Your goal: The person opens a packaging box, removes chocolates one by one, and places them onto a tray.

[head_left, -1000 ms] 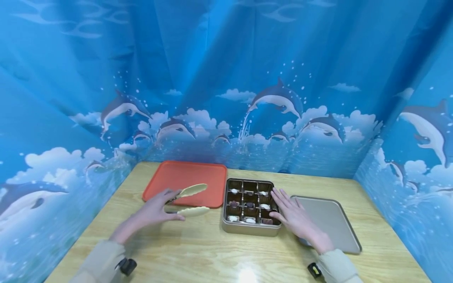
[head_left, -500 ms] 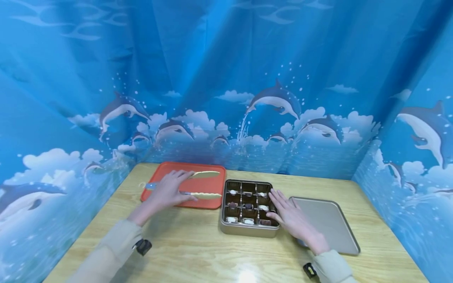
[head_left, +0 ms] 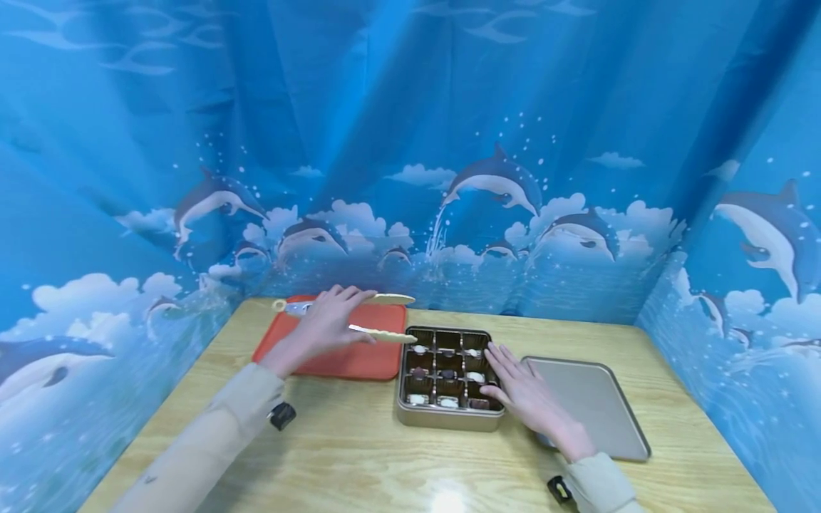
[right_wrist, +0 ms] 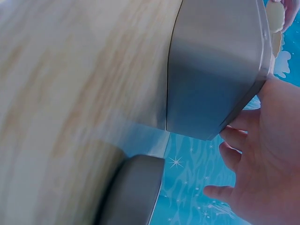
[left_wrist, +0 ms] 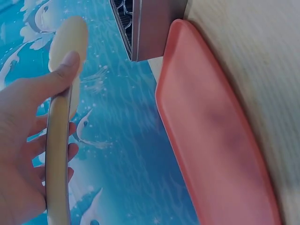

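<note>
Tongs raised beside the open chocolate tin

Cream tongs [head_left: 378, 317] are gripped in the left hand [head_left: 323, 324] above the red tray [head_left: 346, 360], tips spread near the tin's upper-left corner. The tin [head_left: 445, 417], at frame centre on the desk [head_left: 359, 456], is steadied by the right hand [head_left: 522, 392], fingers flat on its right rim. Chocolates [head_left: 474, 376] fill several cells; none is lifted yet. The lid [head_left: 603, 413] lies at the right.

The tray [head_left: 359, 360] lies left of the box [head_left: 442, 417], the lid [head_left: 603, 413] right.
</note>
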Demonstrator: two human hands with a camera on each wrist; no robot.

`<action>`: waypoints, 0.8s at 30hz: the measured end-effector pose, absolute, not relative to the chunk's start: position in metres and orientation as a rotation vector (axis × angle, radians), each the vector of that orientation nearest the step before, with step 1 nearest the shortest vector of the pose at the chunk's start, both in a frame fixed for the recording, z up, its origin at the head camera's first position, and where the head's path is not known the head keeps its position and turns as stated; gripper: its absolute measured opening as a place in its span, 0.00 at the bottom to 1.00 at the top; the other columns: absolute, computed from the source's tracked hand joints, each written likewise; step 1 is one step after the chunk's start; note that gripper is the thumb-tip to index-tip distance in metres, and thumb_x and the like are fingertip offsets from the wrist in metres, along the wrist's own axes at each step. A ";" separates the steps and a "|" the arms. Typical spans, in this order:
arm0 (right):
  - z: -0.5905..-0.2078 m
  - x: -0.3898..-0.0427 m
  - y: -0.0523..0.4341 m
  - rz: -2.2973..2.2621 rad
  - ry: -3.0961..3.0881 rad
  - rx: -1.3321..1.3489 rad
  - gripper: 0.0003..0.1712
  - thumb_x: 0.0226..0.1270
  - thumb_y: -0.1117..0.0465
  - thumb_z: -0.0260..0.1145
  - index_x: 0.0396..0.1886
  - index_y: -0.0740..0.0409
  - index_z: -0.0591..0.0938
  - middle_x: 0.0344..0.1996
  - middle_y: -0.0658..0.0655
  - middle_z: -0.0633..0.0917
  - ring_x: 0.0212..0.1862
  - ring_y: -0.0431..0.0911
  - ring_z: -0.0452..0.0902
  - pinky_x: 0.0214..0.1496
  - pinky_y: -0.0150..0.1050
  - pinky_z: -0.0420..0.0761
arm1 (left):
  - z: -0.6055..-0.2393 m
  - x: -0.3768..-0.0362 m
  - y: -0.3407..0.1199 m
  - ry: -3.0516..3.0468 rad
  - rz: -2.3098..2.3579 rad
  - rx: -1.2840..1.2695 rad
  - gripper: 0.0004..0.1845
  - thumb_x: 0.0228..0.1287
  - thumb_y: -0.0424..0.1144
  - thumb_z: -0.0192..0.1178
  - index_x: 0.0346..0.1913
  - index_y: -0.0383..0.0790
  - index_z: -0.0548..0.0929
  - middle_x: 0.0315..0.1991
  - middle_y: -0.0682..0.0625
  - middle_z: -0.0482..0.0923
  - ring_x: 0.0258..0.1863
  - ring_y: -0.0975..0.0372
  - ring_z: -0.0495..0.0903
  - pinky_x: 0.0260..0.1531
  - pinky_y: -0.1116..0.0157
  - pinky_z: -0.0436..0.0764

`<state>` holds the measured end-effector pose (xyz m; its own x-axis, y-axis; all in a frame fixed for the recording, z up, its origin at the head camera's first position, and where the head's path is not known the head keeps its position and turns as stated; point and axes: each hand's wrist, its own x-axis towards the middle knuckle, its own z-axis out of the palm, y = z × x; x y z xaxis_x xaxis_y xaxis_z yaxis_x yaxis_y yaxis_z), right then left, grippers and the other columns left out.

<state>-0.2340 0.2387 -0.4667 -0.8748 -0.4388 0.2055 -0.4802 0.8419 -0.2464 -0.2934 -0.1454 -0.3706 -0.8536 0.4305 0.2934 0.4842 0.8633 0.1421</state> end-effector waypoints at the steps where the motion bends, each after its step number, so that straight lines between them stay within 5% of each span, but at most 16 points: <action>1: -0.466 -0.234 0.239 0.448 -2.881 0.720 0.44 0.77 0.40 0.54 0.80 0.61 0.57 0.79 0.61 0.55 0.80 0.59 0.48 0.75 0.67 0.45 | -0.370 -0.296 -0.143 -2.778 -0.289 -0.708 0.49 0.47 0.58 0.79 0.73 0.47 0.72 0.61 0.46 0.78 0.57 0.49 0.74 0.58 0.46 0.73; 15: -0.466 -0.233 0.239 0.446 -2.887 0.714 0.43 0.78 0.40 0.54 0.80 0.61 0.56 0.79 0.61 0.54 0.79 0.58 0.48 0.76 0.66 0.46 | -0.356 -0.320 -0.111 -2.621 0.162 -0.963 0.42 0.50 0.57 0.77 0.67 0.43 0.78 0.52 0.48 0.80 0.51 0.51 0.73 0.51 0.53 0.74; 24: -0.465 -0.233 0.239 0.446 -2.876 0.719 0.44 0.77 0.40 0.54 0.80 0.61 0.56 0.79 0.60 0.54 0.79 0.58 0.49 0.75 0.66 0.46 | -0.354 -0.328 -0.085 -2.452 0.530 -1.098 0.42 0.46 0.59 0.78 0.67 0.55 0.78 0.53 0.51 0.80 0.54 0.52 0.74 0.56 0.53 0.74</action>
